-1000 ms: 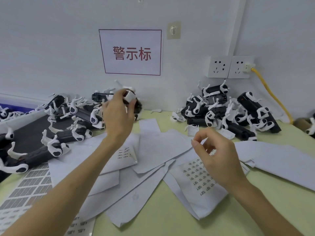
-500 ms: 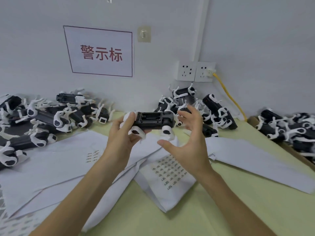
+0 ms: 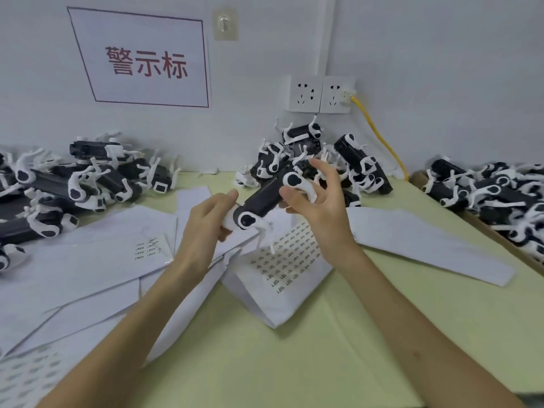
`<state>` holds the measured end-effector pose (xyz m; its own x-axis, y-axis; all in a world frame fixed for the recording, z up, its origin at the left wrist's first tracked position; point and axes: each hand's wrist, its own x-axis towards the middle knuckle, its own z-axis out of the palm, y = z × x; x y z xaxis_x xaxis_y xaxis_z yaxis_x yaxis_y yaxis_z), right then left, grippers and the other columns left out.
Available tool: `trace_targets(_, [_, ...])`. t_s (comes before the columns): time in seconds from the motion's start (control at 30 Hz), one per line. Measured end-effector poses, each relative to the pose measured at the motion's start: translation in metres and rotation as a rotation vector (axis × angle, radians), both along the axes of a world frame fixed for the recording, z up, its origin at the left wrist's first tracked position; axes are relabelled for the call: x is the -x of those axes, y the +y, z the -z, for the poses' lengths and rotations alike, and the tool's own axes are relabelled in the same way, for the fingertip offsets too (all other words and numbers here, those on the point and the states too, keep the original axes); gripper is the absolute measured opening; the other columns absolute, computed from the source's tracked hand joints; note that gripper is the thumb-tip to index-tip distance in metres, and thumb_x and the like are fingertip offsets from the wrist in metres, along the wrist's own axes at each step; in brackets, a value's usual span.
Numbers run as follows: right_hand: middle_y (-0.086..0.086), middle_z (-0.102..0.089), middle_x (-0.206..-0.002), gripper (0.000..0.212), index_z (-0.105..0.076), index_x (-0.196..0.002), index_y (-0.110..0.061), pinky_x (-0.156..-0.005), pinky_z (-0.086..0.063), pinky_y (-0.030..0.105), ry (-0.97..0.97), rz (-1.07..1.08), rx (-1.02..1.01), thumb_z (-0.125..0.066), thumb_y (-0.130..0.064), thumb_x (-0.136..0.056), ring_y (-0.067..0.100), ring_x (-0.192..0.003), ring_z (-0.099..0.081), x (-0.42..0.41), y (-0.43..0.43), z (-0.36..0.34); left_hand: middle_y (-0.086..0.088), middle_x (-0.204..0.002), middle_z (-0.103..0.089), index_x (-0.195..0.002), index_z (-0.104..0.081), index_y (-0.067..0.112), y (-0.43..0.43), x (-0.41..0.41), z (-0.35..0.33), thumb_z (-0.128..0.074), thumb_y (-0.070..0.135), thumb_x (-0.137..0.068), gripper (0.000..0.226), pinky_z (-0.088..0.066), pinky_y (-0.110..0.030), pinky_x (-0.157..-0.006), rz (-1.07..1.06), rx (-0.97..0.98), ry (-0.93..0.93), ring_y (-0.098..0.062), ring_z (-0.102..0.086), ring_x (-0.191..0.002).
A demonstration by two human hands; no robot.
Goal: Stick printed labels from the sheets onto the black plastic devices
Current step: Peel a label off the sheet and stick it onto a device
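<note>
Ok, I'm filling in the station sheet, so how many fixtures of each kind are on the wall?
Sign: 1
Hook: 1
Sockets: 2
Total: 4

Device (image 3: 266, 198) above label sheet (image 3: 287, 260)

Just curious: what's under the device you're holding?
A label sheet with rows of small labels lies below the device. The right hand covers part of it.
</note>
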<state>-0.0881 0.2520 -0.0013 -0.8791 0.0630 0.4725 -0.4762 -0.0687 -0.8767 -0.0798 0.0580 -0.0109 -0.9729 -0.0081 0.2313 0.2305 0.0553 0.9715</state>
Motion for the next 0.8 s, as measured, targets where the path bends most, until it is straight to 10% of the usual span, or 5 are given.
trace_targets(0.17, [-0.008,-0.077,-0.092,0.076,-0.040,-0.143,-0.022,-0.074,-0.056,0.023,-0.087,-0.103,-0.050,-0.080,-0.030,-0.079,0.015,-0.081,-0.074,0.000,0.000,0.000,-0.008,-0.078,-0.069,-0.083,-0.074,0.018,-0.005,0.001,-0.002,-0.052,0.049,-0.093,0.040,-0.053,-0.025,-0.070,0.260,-0.130,-0.045,-0.016,-0.065,-0.071])
trace_targets(0.33, [-0.014,-0.073,-0.112,0.082,-0.042,-0.142,-0.027,-0.102,-0.051,0.039,-0.053,-0.039,-0.110,-0.087,-0.028,-0.073,0.001,-0.111,-0.065,-0.001,-0.003,0.004,-0.008,-0.087,-0.068,-0.112,-0.070,0.008,-0.001,0.000,0.003,-0.065,0.030,-0.089,0.033,-0.053,-0.026,-0.079,0.502,-0.120,-0.105,-0.020,-0.066,-0.081])
trace_targets(0.53, [-0.011,-0.055,-0.136,0.072,-0.043,-0.143,-0.023,-0.090,-0.043,0.013,0.141,0.271,-0.260,-0.083,-0.030,-0.084,0.000,-0.120,-0.055,-0.007,-0.005,0.002,-0.004,-0.088,-0.069,-0.114,-0.069,0.009,0.008,-0.006,0.005,-0.064,0.027,-0.084,0.036,-0.054,-0.026,-0.074,0.425,-0.262,-0.129,-0.020,-0.067,-0.082])
trace_targets(0.8, [-0.007,-0.073,-0.090,0.008,-0.073,-0.095,-0.023,-0.075,-0.052,0.022,0.161,0.067,-0.143,-0.067,-0.019,-0.091,0.011,-0.082,-0.066,-0.015,-0.007,-0.007,-0.012,-0.112,-0.071,-0.129,-0.063,0.009,0.014,-0.006,0.012,-0.063,0.025,-0.088,0.044,-0.047,-0.053,-0.103,0.301,-0.304,-0.045,-0.027,-0.067,-0.104])
